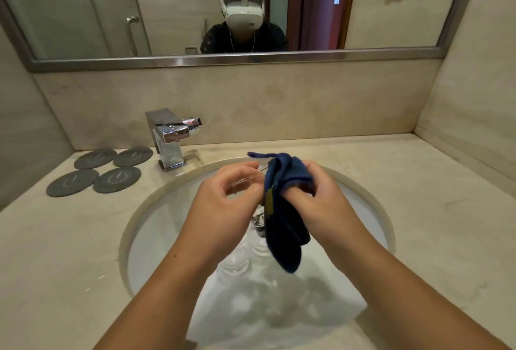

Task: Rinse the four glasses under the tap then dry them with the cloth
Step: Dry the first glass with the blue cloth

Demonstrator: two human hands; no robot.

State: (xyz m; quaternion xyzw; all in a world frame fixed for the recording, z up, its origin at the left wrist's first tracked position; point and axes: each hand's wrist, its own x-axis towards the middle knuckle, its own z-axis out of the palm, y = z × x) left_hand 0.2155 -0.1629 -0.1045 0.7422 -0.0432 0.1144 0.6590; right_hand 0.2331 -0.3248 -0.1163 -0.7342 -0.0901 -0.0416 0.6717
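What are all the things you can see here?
held glass: one, clear, over the sink
glasses in sink: at least two, clear, under the hands
cloth: one, dark blue, against the held glass
tap: one, chrome, behind the sink
coasters: four, grey, left of the tap
sink: one, white, in the counter
mirror: one, silver frame, above the counter
left hand: one, holding the held glass
right hand: one, holding the cloth

Clear glass (243, 182) beside hanging blue cloth (284, 235); seemingly two more glasses (234, 262) below
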